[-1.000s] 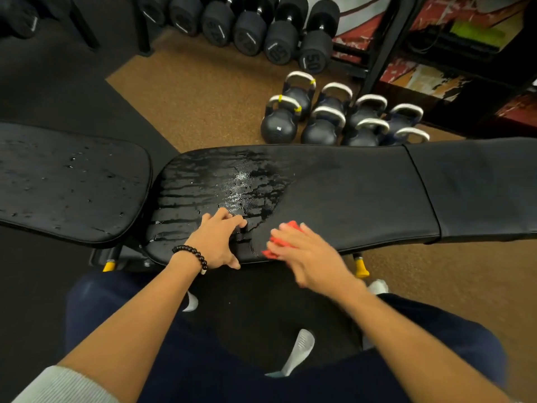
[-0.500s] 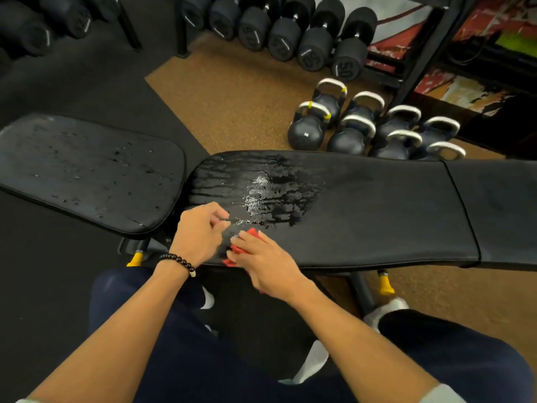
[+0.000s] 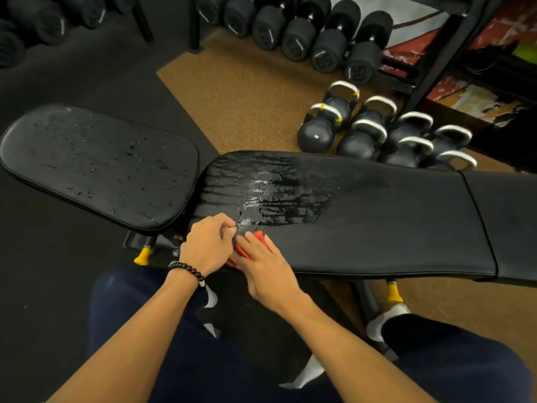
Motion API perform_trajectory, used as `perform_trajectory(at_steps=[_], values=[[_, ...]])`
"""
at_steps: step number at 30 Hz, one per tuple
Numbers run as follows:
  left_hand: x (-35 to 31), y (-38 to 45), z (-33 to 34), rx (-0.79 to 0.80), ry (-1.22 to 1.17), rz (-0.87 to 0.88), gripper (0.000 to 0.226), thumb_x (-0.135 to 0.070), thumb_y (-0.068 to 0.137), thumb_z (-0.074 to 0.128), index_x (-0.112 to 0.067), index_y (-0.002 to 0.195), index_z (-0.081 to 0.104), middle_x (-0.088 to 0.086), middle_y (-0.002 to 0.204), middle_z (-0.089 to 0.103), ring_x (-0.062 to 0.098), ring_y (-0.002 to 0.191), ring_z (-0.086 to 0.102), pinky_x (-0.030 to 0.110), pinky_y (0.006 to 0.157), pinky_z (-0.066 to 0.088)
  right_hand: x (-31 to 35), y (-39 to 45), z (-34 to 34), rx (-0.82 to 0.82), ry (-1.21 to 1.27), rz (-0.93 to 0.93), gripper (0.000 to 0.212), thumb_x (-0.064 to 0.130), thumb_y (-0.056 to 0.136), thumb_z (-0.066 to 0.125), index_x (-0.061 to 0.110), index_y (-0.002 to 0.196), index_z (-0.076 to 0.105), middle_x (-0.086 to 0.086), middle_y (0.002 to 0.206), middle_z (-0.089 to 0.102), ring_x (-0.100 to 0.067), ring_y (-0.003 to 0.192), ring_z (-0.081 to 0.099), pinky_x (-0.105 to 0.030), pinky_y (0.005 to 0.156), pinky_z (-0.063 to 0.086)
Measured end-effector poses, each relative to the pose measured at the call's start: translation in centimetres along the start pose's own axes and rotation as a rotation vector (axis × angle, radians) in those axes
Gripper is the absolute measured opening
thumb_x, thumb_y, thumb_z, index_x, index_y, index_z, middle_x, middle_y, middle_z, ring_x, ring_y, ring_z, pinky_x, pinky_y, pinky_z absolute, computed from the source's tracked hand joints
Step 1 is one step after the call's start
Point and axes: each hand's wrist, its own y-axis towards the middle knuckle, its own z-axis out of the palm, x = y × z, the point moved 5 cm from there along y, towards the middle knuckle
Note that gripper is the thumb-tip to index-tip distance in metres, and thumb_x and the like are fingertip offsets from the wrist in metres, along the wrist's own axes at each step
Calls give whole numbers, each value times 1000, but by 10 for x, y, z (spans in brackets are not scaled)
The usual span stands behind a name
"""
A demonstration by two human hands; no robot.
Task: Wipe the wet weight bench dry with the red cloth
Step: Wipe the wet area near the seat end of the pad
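Red cloth (image 3: 247,248), pressed flat under the right hand (image 3: 266,267) and pinched by the left hand (image 3: 207,247), has slid left along the desk (image 3: 377,222) near edge, so the far wet patch (image 3: 270,196) remains unwiped.

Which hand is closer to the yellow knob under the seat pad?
Left. The left hand sits just right of and slightly above the yellow knob, at the bench's near edge. The right hand lies farther right, flat on the red cloth.
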Motion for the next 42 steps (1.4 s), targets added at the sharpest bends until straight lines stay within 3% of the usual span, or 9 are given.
perform_trajectory(at_steps=[5,12,16,19,24,27,30,37,42], values=[[-6,5,4,26,-25,23,4,-36,92,59,-40,91,60,-14,91,65,9,87,62,42,81,57,-79,-63,-48,40,30,-116,41,13,88,52,20,125,68,-4,142,58,-23,138,47,-41,118,28],[-28,10,14,35,-43,34,7,-38,88,60,-42,83,59,-18,88,66,9,86,64,41,82,56,-69,-14,-45,-107,-127,356,29,11,76,57,17,103,63,-4,113,56,-33,113,53,-51,99,42],[-52,14,28,66,-42,64,9,-36,86,59,-43,80,58,-18,87,67,10,82,64,41,82,56,-23,-23,-16,5,-5,121,45,11,83,61,19,127,64,-3,142,52,-27,138,39,-49,122,20],[-58,20,32,70,-28,94,17,-37,86,60,-47,75,54,-18,85,66,10,82,64,42,82,56,-64,-60,-51,-20,-65,82,43,10,75,65,15,118,70,-9,133,62,-31,128,54,-51,107,39],[-56,24,30,53,-16,95,21,-36,89,63,-47,75,52,-18,87,64,9,83,61,41,84,55,-201,-111,-145,-143,-237,643,41,7,81,50,6,118,69,-23,125,59,-46,121,51,-69,96,40],[-62,23,31,51,-11,108,20,-36,88,63,-46,74,53,-19,85,65,10,83,63,41,83,55,-225,-94,-151,-116,-372,914,38,12,84,47,8,119,63,-17,125,53,-39,120,44,-61,99,38],[-75,23,34,66,-20,119,12,-37,88,62,-43,81,56,-21,85,64,10,85,63,41,84,55,-170,-46,-115,-132,-381,726,30,23,78,41,19,104,56,-8,112,48,-32,108,46,-50,87,40],[-99,34,50,149,30,170,12,-37,90,63,-32,101,63,-10,98,63,17,94,61,43,88,52,-110,-96,-78,18,-70,129,43,17,83,49,15,122,68,-9,137,59,-29,132,50,-42,115,28],[-103,36,61,207,103,152,24,-41,94,58,-30,115,62,1,114,60,26,103,60,47,91,51,-214,-114,-131,-10,-178,692,44,7,93,51,14,136,59,-13,148,49,-33,144,34,-58,117,24]])
